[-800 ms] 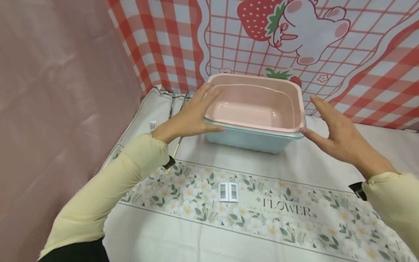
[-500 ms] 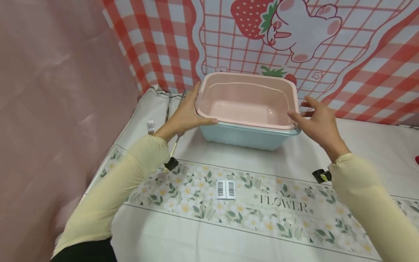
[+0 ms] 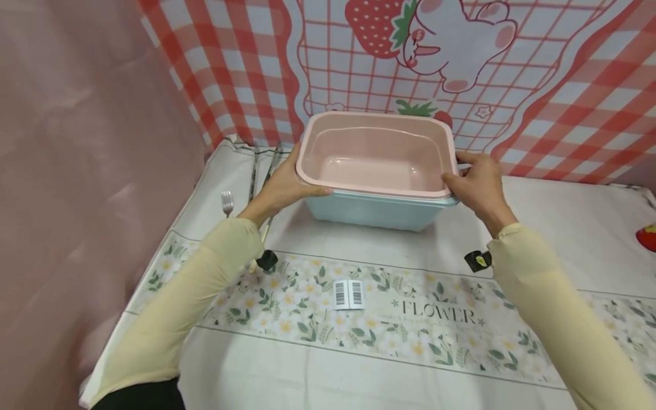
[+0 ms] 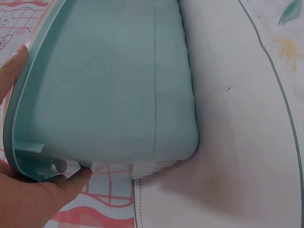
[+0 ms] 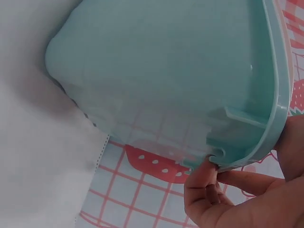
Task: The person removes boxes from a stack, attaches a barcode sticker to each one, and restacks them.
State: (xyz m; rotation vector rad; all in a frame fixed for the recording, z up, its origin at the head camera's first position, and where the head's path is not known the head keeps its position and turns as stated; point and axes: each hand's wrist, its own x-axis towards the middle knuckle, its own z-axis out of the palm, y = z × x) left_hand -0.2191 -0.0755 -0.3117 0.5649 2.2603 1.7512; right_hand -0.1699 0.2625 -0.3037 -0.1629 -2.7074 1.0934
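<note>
A pink plastic basin [image 3: 376, 136] sits nested inside a light blue basin [image 3: 369, 213] against the patterned backdrop. My left hand [image 3: 282, 185] holds the left end of the pair; its thumb lies along the front rim. In the left wrist view, that hand's fingers [image 4: 78, 180] curl beneath the blue rim. At the other end, my right hand [image 3: 479, 182] grips the right rim, thumb on top near the pink edge. The right wrist view shows curled fingers [image 5: 202, 190] under the blue basin's [image 5: 161, 61] corner lip. The inside of the pink basin contains nothing visible.
A fork [image 3: 228, 202] and long thin metal utensils [image 3: 254, 171], partly behind my left hand, lie to the left. A barcode card [image 3: 348, 295] rests on the floral strip of the tablecloth [image 3: 256, 364]. Something red [image 3: 647, 236] shows at the right edge.
My right hand has come in from the right and taken hold of the right rim. My left hand has moved from above the left corner to grip that end.
</note>
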